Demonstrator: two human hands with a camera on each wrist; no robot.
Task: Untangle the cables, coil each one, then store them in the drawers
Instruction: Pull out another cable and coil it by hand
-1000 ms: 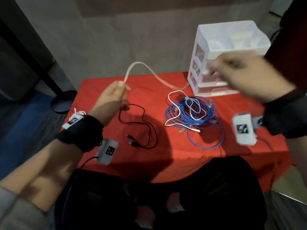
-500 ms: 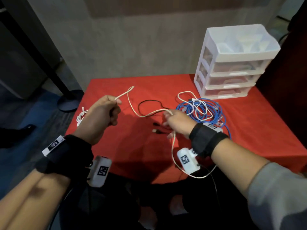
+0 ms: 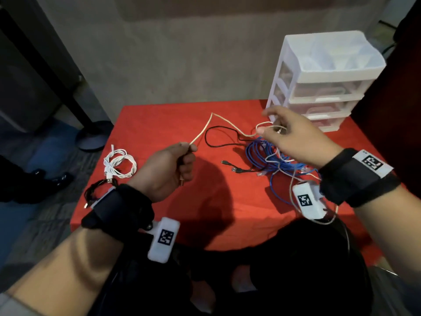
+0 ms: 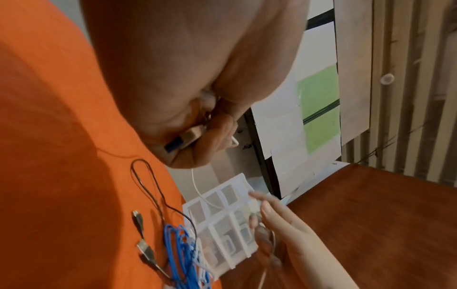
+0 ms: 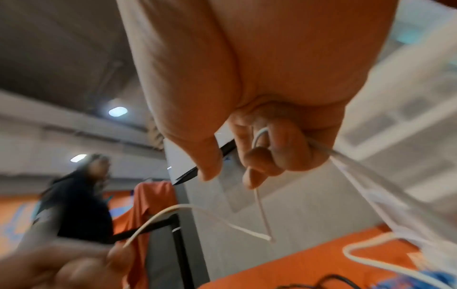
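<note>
A cream cable (image 3: 224, 123) hangs in the air between my hands above the red table (image 3: 159, 119). My left hand (image 3: 188, 150) grips one end, and the left wrist view shows its USB plug (image 4: 184, 139) inside the curled fingers. My right hand (image 3: 270, 130), in front of the drawer unit (image 3: 328, 71), holds a small loop of the same cable; its fingers (image 5: 277, 154) curl round the cable. The rest trails over the blue cable pile (image 3: 262, 156). A loose black cable (image 3: 215, 137) lies between the hands. All three drawers are closed.
A coiled white cable (image 3: 119, 164) and a coiled black cable (image 3: 95, 192) lie at the table's left edge. The black cable's plugs (image 3: 232, 167) rest near the blue pile. Another person (image 5: 79, 195) stands in the background beyond the table.
My right hand has risen from the table's middle toward the drawer unit, drawing the cream cable into a loop. My left hand has kept its grip on the cable's end.
</note>
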